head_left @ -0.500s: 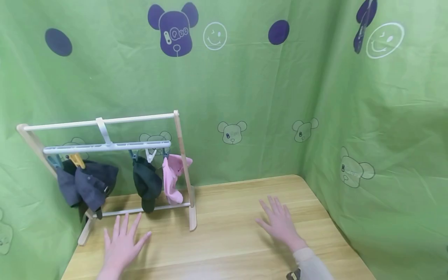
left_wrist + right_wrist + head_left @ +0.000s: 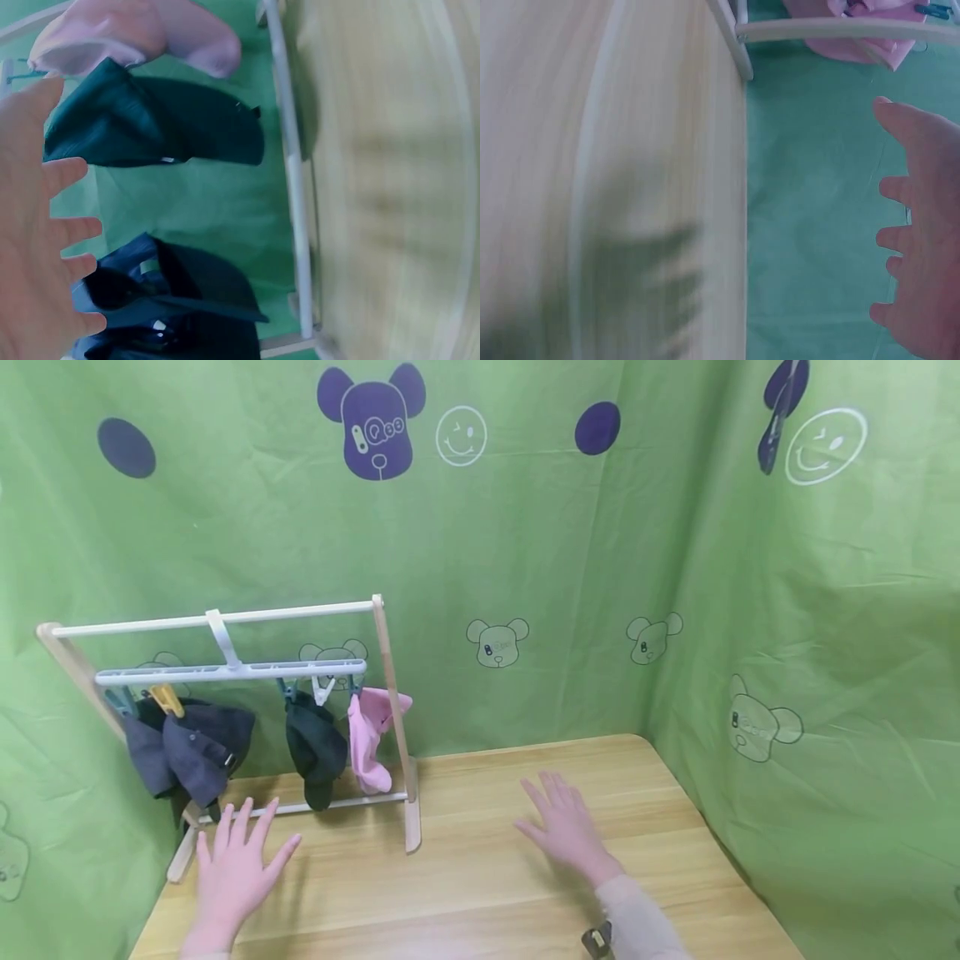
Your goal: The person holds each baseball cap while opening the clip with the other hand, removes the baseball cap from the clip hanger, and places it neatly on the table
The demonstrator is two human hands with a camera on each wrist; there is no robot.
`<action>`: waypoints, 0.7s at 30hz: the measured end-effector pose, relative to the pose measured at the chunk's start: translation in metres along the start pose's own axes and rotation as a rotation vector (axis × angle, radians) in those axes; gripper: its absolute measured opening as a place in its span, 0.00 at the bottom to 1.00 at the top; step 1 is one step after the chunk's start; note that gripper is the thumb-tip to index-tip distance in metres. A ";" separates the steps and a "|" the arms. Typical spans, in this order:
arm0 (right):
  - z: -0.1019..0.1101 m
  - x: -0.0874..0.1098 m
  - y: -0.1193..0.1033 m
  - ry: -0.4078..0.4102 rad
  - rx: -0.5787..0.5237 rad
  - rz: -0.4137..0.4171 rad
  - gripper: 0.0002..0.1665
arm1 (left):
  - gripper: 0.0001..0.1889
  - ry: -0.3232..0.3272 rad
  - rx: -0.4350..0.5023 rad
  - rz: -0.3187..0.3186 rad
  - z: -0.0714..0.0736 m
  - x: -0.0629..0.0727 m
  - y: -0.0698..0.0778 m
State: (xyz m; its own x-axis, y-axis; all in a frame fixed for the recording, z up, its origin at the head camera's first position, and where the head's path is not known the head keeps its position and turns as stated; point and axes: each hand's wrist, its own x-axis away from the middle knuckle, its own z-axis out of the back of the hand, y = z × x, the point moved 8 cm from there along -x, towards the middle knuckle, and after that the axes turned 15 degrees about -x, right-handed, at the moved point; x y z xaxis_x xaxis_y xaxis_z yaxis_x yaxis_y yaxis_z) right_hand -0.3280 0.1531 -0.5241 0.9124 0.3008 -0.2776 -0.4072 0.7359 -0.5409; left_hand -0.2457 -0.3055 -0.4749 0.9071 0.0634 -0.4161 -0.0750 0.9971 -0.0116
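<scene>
My left hand (image 2: 234,868) hovers with spread fingers in front of the small wooden rack (image 2: 390,693), holding nothing. Over the right part of the table, my right hand (image 2: 564,828) also has its fingers spread, with nothing in it. From the rack's top bar hangs a pale hanger (image 2: 232,672) with clips. Dark navy caps (image 2: 197,760) are clipped at its left end, one by a yellow clip (image 2: 167,700). Farther right hang a dark green cap (image 2: 315,743) and a pink cap (image 2: 366,739). A white clip (image 2: 323,692) sits between those two.
The wooden table (image 2: 480,877) carries the rack at its back left. Green curtains (image 2: 525,543) printed with bears enclose the back and sides. The rack's right foot (image 2: 413,827) reaches forward on the tabletop. A dark wrist strap (image 2: 597,939) shows by the right sleeve.
Both hands have shifted left and slightly toward the back, fingers still spread. The rack and the caps stay as they were.
</scene>
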 end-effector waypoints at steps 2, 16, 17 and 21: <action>-0.003 -0.005 -0.007 -0.010 -0.002 0.009 0.43 | 0.36 0.011 -0.004 0.005 0.007 -0.003 -0.004; -0.021 -0.040 -0.064 -0.044 -0.017 0.126 0.44 | 0.32 0.139 0.002 0.051 0.049 -0.015 -0.035; -0.022 -0.042 -0.068 -0.046 -0.008 0.133 0.44 | 0.31 0.149 0.005 0.052 0.052 -0.015 -0.036; -0.026 -0.051 -0.086 -0.055 0.023 0.162 0.44 | 0.29 0.200 0.011 0.060 0.063 -0.018 -0.043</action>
State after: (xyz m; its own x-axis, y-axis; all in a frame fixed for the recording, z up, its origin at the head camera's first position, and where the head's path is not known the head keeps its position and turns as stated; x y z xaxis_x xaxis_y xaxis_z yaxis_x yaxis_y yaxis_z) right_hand -0.3410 0.0585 -0.4843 0.8358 0.4494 -0.3156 -0.5491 0.6884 -0.4739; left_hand -0.2324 -0.3468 -0.4094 0.8011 0.1139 -0.5876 -0.1204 0.9923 0.0283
